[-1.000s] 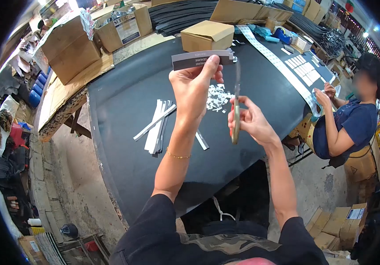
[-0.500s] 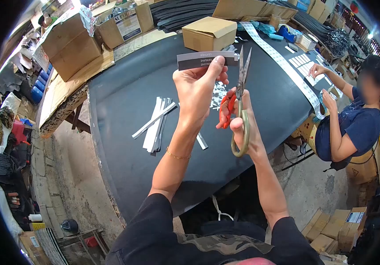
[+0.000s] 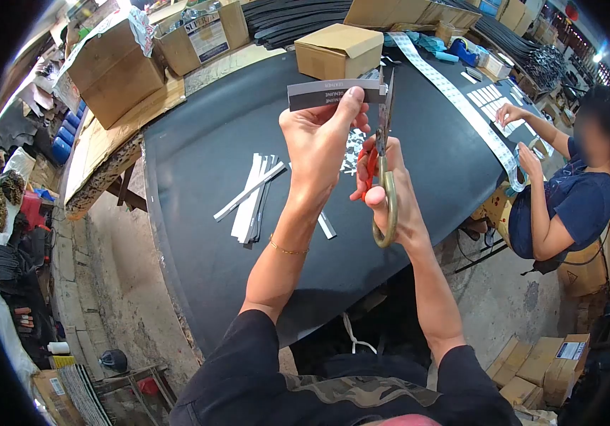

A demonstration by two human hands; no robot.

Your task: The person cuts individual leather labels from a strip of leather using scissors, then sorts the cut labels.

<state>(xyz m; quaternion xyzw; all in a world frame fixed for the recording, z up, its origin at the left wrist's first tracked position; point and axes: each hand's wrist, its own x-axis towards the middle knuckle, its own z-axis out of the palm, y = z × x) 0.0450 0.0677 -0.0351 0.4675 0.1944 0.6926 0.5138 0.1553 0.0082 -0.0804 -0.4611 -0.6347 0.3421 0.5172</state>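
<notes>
My left hand (image 3: 326,135) pinches a short stack of dark printed label strips (image 3: 312,95) between thumb and fingers, held up above the black table. The strips carry the words "GENUINE" and "LEATHER". My right hand (image 3: 392,188) holds scissors (image 3: 384,149) with red and brass-coloured handles, tips pointing away from me. The blades are close together at the right end of the strips. Small white cut pieces (image 3: 352,150) lie on the table behind my hands. Left of my left forearm rests a pile of white and grey strips (image 3: 250,199); another strip (image 3: 327,226) lies right of it.
A cardboard box (image 3: 337,53) stands at the back of the black table (image 3: 198,142). A long white printed sheet (image 3: 454,92) runs along the right side. At the right, a co-worker (image 3: 567,184) handles small pieces. Larger boxes (image 3: 117,74) stand at the left.
The scissor blades have closed towards each other at the right end of the strips. Both hands have shifted only slightly.
</notes>
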